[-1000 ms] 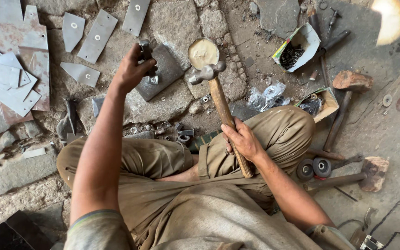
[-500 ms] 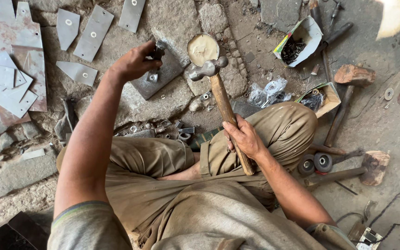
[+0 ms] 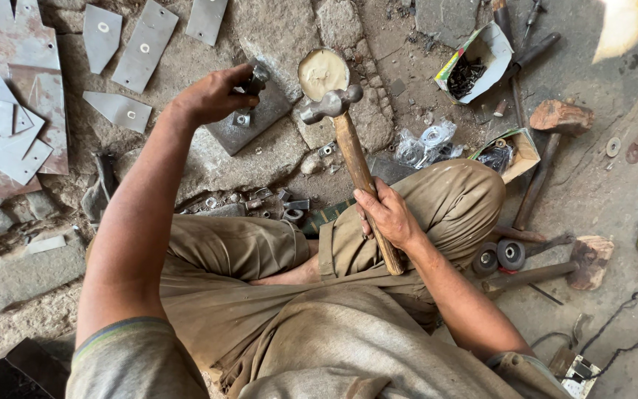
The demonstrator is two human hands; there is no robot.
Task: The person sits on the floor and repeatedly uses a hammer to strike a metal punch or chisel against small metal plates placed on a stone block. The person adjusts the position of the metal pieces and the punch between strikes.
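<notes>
Rough stone ground [image 3: 275, 159] bears a grey drilled steel plate [image 3: 249, 122]. Left hand [image 3: 212, 94] now pinches a small dark punch [image 3: 258, 76] there; right hand [image 3: 387, 214] has lowered the gripped wooden-handled ball-peen hammer [image 3: 348, 151].

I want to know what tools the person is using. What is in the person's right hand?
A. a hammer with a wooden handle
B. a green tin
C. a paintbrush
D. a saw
A: the right hand grips the wooden handle of a hammer, its metal head raised above the stone floor, while the left hand holds a small metal piece down on a grey metal plate.
</notes>
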